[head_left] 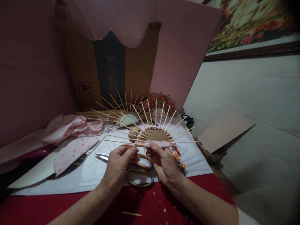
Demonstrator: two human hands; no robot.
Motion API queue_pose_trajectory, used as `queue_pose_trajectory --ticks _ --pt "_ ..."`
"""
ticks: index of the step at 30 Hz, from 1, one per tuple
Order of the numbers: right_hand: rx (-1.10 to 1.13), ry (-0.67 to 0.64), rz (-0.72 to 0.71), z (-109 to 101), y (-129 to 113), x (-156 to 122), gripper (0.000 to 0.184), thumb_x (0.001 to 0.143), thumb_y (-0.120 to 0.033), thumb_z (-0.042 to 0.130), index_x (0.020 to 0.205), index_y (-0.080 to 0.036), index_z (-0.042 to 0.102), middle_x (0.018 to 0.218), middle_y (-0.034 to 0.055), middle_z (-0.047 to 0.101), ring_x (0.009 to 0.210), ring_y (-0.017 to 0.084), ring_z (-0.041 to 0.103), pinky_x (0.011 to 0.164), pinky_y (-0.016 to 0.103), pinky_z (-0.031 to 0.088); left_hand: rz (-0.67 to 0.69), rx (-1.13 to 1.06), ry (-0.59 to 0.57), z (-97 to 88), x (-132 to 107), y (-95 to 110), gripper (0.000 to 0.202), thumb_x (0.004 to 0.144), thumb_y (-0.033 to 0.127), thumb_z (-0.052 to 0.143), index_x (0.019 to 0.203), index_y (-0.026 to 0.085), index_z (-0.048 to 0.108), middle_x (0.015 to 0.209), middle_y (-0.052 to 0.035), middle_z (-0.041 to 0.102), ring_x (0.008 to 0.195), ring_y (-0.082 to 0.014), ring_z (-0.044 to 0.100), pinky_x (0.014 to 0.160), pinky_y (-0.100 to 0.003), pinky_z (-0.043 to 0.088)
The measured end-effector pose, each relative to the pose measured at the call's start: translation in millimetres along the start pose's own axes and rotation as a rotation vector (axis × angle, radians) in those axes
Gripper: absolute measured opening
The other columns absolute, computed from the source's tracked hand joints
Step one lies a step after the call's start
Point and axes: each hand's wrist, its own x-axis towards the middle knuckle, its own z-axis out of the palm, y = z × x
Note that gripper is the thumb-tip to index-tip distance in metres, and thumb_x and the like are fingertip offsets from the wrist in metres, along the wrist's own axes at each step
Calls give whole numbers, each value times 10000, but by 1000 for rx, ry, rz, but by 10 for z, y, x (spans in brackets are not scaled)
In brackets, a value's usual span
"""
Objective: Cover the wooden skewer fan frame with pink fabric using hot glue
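My right hand [165,164] holds a half-round cardboard piece [157,136] by its straight lower edge, thumb on top and fingers underneath. Thin wooden sticks [156,115] fan out from its curved rim, and pink spotted cloth [161,144] is folded over the straight edge. To the left, my left hand [118,164] is closed in a pinch just below the lowest stick; whatever its fingertips grip is hidden. Between and below both hands lie scissors [140,185] with dark brass-coloured handles, their blades pointing left beneath my left hand.
Behind stand a stick fan with a pale green centre [128,120] and a fan with red decorations [172,101]. A twine ball [134,133] sits near them. Pink spotted cloth [76,129] and a cut half-round piece [73,153] lie left. One loose stick [132,214] rests on red cloth.
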Motion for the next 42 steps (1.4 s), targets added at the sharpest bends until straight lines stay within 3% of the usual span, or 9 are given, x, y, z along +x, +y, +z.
queue_pose_trajectory --ticks 5,12,32,42 --pt "-8 -8 -17 -13 15 4 128 653 -176 751 695 -150 632 663 -16 621 611 99 511 598 223 416 14 -7 -6 5 9 -6 195 695 334 676 680 170 572 571 22 574 531 -116 549 554 -236 450" --pt "-65 -46 -22 -14 66 -34 117 692 -191 731 723 -143 628 674 -10 616 603 98 505 605 232 416 -84 -87 -79 12 3 -29 241 693 339 694 840 159 630 686 -27 651 534 -125 590 573 -259 464" --pt "-81 -56 18 -30 95 -73 131 704 -197 732 805 -164 656 767 3 640 698 115 539 653 236 437 4 -115 -39 26 -12 -41 137 689 267 690 682 133 661 583 -18 639 551 -99 551 558 -207 426" --pt "-82 -84 -1 -17 85 -61 114 700 -189 726 782 -157 653 753 11 647 682 123 542 634 245 439 10 -124 -42 21 -18 -20 151 673 272 705 697 129 665 637 -43 657 586 -126 590 559 -221 453"
